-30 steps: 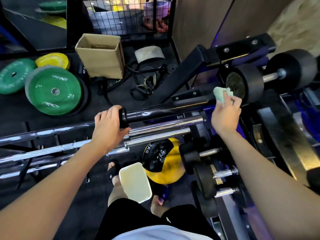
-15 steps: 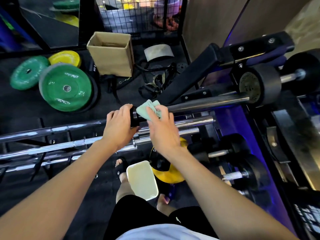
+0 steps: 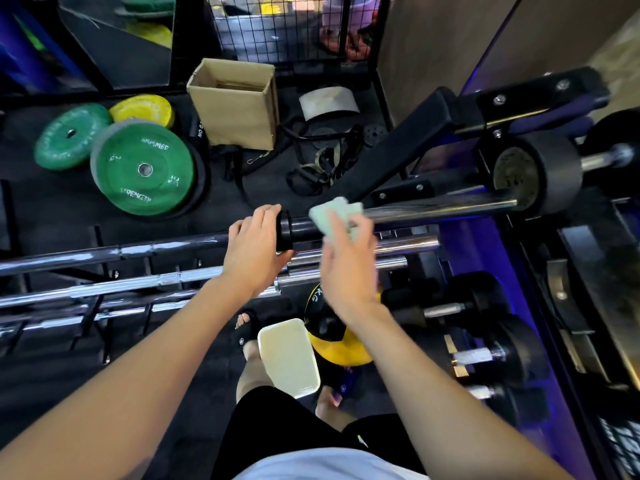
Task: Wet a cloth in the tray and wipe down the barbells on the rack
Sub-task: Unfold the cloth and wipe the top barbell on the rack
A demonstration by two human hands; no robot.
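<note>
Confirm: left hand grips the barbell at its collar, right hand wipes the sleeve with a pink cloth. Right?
Not quite. The head view shows the cloth is pale green, not pink. The rest holds: the left hand grips the barbell at its collar and the right hand wipes the sleeve.

A gym's free-weight area — green bumper plates [image 3: 143,169] on black rubber flooring [image 3: 52,202], chrome barbells [image 3: 104,285] racked side by side, and rows of black dumbbells [image 3: 485,303] on a rack.
</note>
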